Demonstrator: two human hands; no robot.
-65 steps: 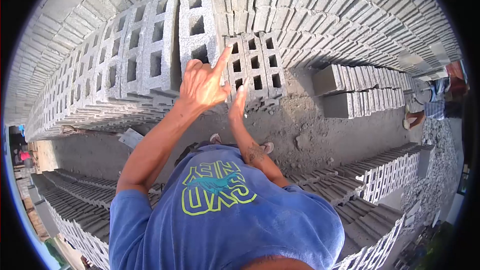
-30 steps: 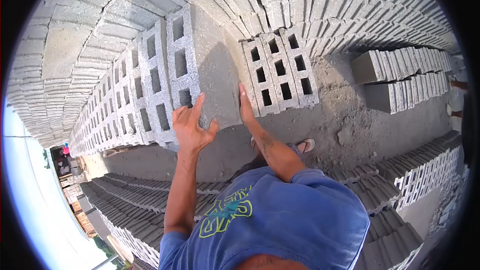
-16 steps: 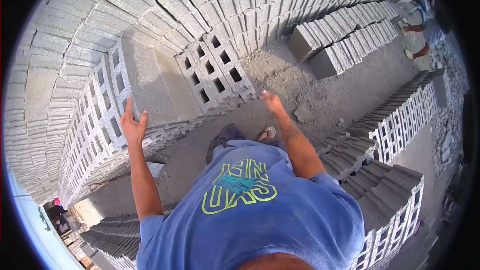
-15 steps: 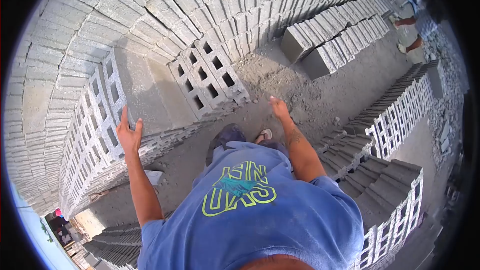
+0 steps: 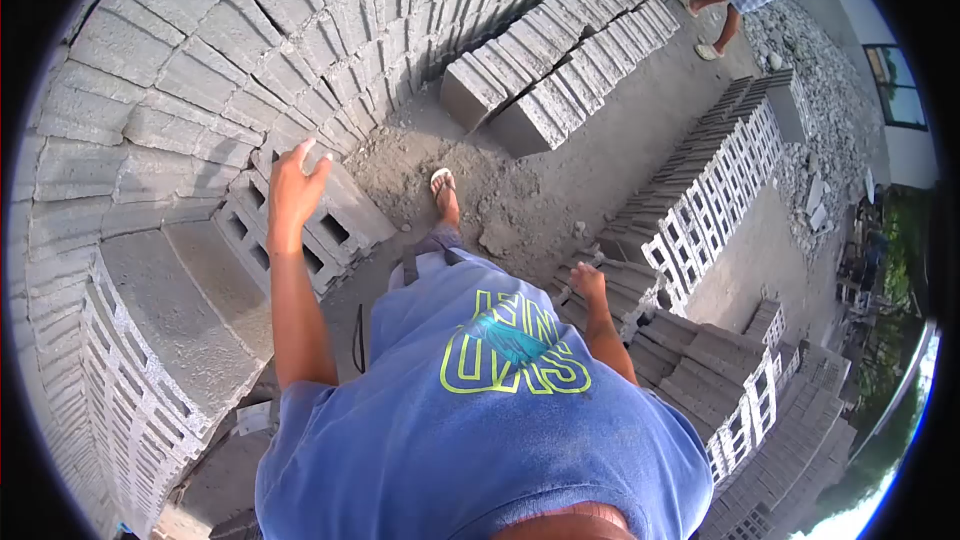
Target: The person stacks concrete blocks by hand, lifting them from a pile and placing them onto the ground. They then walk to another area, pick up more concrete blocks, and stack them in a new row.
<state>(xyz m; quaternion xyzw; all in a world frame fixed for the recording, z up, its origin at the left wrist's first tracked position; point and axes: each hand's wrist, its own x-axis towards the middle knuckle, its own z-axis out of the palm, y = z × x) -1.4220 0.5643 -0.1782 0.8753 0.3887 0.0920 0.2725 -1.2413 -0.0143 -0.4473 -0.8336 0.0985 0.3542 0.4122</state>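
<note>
My left hand (image 5: 297, 188) is raised with thumb and fingers apart. In this view it overlaps a short stack of grey hollow concrete blocks (image 5: 352, 202) whose square holes face up. Nothing shows in its grip. Below it, to the left, stands a taller stack of hollow blocks (image 5: 165, 315) with a smooth top and rows of holes along its side. My right hand (image 5: 589, 282) hangs by my side, its fingers curled in with nothing visible in them. It is nearest to a low row of grey blocks (image 5: 640, 290) on the right.
A high wall of stacked blocks (image 5: 270, 25) curves along the left and back. Two rows of upright blocks (image 5: 560, 70) stand on the dirt ground (image 5: 600, 160) ahead. Another person (image 5: 735, 5) is at the far right, near rubble (image 5: 800, 60). My sandalled foot (image 5: 445, 190) is forward.
I have stepped forward and the view has turned right. My left hand has moved from beside the taller stack to over the shorter one. My right hand has swung back toward my side.
</note>
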